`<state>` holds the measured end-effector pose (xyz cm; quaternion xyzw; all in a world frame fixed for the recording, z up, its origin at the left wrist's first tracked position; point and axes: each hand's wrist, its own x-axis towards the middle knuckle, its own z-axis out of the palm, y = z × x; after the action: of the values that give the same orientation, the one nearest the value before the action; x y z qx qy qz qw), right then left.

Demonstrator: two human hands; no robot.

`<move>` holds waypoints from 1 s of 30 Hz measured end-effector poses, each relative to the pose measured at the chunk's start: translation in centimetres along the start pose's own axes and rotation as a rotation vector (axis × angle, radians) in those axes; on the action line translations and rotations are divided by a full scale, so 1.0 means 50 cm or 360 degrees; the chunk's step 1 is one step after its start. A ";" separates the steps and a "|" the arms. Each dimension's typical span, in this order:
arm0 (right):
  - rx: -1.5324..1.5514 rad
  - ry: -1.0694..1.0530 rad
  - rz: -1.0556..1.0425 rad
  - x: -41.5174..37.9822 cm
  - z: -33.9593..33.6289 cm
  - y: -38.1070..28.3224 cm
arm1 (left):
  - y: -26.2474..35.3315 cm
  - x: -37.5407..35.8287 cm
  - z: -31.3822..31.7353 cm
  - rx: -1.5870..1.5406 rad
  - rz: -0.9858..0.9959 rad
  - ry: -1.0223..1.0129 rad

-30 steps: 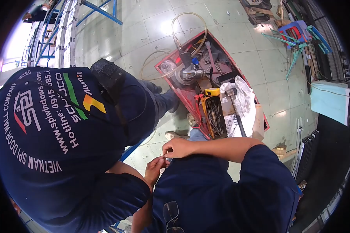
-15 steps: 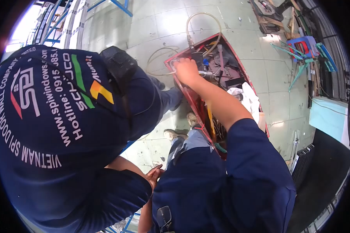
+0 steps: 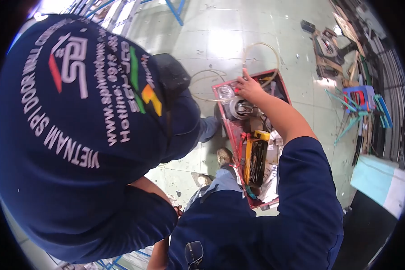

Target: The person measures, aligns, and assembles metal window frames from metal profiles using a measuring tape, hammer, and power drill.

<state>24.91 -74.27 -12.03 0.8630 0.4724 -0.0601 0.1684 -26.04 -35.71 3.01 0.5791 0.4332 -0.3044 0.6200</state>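
My right hand (image 3: 251, 88) is over the far end of a red toolbox (image 3: 231, 130), its fingers curled round the end of a clear yellowish hose (image 3: 278, 56). The hose loops up beyond the box, and my fingers hide its fitting. Just below the hand lie a round grey metal part (image 3: 240, 109) and a clear plastic wrapping (image 3: 226, 92). Nearer to me in the box is a yellow and black case (image 3: 256, 157) beside white crumpled paper. Of my left arm (image 3: 159, 254) only a piece shows at the bottom; a co-worker's sleeve covers most of the hand.
A co-worker in a navy shirt (image 3: 76, 135) bends close on my left. On the tiled floor (image 3: 207, 27) more hose lies beyond the box. To the right are a blue and red stool-like object (image 3: 359, 96), wooden pieces (image 3: 328, 54) and a light blue panel (image 3: 375, 177).
My right hand has shifted from the box's left rim toward the hose end. The view has swung so that the box sits lower and more of its near contents show. White cloth no longer shows as before.
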 end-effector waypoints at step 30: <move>0.1667 0.1117 0.1460 -0.592 -0.530 -0.332 | -0.286 -0.081 -0.088 -0.0821 0.0712 0.0085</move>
<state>-6.61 -80.34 16.67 0.9077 0.0039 0.0769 -0.4126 -41.19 -33.96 0.33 0.4916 0.3743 -0.0259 0.7859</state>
